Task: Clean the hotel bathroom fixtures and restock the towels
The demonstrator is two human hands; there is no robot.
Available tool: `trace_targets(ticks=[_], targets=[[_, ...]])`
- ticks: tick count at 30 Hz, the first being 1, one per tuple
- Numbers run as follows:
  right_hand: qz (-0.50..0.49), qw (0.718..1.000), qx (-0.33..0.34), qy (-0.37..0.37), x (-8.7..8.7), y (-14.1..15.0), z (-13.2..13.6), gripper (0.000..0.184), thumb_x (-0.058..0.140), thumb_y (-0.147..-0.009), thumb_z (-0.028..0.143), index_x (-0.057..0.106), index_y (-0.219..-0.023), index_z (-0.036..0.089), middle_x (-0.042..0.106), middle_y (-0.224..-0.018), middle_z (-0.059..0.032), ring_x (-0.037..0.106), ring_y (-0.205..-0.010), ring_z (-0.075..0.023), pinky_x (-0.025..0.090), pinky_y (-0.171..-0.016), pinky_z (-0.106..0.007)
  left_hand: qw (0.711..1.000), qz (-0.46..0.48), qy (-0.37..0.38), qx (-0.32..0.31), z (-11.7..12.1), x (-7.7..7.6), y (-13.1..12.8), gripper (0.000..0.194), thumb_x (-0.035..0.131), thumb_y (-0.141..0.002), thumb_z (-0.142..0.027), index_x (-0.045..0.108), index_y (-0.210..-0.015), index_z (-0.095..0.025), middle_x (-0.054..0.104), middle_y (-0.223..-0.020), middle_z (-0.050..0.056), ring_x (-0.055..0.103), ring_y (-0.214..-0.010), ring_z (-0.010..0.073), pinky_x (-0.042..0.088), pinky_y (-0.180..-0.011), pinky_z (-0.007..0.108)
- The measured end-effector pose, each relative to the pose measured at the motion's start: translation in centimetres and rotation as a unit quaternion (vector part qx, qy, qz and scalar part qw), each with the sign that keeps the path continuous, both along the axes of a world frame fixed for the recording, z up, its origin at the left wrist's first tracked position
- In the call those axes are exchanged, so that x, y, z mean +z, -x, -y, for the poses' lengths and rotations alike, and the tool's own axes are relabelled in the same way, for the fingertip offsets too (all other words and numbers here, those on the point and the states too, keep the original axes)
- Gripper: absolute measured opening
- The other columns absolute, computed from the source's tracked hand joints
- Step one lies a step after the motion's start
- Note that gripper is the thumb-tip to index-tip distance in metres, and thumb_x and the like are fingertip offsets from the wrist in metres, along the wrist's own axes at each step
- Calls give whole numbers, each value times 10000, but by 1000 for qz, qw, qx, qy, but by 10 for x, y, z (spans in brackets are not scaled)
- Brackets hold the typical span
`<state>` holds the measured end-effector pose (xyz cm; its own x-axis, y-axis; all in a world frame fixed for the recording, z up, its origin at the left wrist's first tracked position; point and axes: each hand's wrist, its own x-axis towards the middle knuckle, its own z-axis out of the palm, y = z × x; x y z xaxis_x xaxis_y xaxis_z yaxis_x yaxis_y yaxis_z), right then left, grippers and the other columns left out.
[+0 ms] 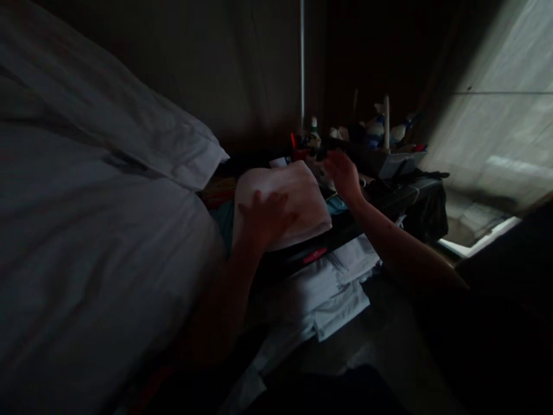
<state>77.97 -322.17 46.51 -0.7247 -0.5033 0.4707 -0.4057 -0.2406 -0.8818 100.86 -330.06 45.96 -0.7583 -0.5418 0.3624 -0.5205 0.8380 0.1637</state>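
A folded white towel (302, 199) lies on top of a black cart (289, 259). My left hand (268, 216) rests flat on the towel with its fingers spread. My right hand (343, 176) is just past the towel's right side, over small items on the cart top. Its fingers look loosely bent and apart, with nothing visible in them, though the dim light blurs their tips. Behind the towel stand a red cup-like holder (299, 153) and a bottle with a white top (314, 135).
White sheets (108, 230) bulk large on the left. Folded white linens (341, 288) fill the shelf below, some hanging out. A grey caddy (395, 164) with bottles sits at the right end, near a dark bag (432, 207). A thin metal pole (302, 63) rises behind. Pale curtain (510, 115) hangs far right.
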Motion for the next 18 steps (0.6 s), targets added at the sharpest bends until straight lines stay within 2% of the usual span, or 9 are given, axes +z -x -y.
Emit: trace_targets(ticks=[2,4,7,9,11,12,14,16,18], targets=[[23,996,-19,84,-35,-20,-41,212,584,-972,405,635,-1083,231,657,-957,-6,647,-847,-133,541,-763,-261,1000,-13,13,8,-2,-4,6,562,659,-937,-461,553,-1433,-219,528,-1515,132,199,-1494,510,115,-1052,908],[89,988,-45,120,-91,-60,-81,293,560,-966,510,618,-927,226,590,-779,21,580,-690,-114,502,-642,-224,1000,-11,-8,14,-3,7,12,547,616,-967,-478,559,-1420,-175,557,-1483,129,229,-1483,510,85,-1058,905],[291,955,-55,23,-192,-133,-110,402,622,-887,569,535,-724,212,495,-622,43,475,-550,-96,428,-515,-209,996,-82,12,-16,-22,29,17,517,599,-986,-414,559,-1419,-133,584,-1436,137,322,-1460,478,113,-1125,845],[454,888,-42,-60,-250,-170,-101,392,710,-799,555,548,-737,203,560,-636,19,526,-551,-112,451,-507,-227,963,-229,32,-137,-50,25,8,398,566,-996,-298,600,-1365,-154,624,-1360,109,455,-1407,353,281,-1206,659],[544,835,-44,-73,-287,-191,-79,360,776,-726,484,578,-799,193,630,-693,-9,603,-611,-143,504,-559,-252,895,-337,-50,-288,-83,-9,-13,273,476,-1019,-256,697,-1178,-243,694,-1208,51,626,-1194,234,512,-1055,439],[559,825,-54,-59,-297,-195,-67,347,791,-703,443,583,-819,191,644,-708,-11,625,-643,-153,520,-592,-259,883,-321,-131,-317,-98,-36,-27,277,450,-1019,-232,719,-1077,-259,732,-1098,28,677,-1058,204,546,-971,388],[561,823,-88,-25,-307,-197,-44,322,790,-678,396,579,-818,195,636,-692,8,627,-668,-156,520,-621,-255,872,-195,-290,-344,-114,-104,-57,228,545,-965,-320,745,-887,-246,753,-879,34,706,-842,202,571,-807,337],[560,819,-123,-5,-308,-195,-28,313,788,-657,381,574,-801,203,611,-655,31,612,-666,-157,504,-617,-248,848,-71,-470,-236,-113,-174,-83,294,610,-897,-442,739,-758,-217,736,-773,60,694,-768,225,555,-740,346],[541,828,-146,3,-308,-192,-14,324,794,-647,365,576,-832,213,598,-646,44,608,-686,-167,496,-623,-248,787,-18,-611,-85,-101,-227,-101,377,742,-722,-561,719,-695,-186,711,-702,83,671,-707,246,540,-680,360]])
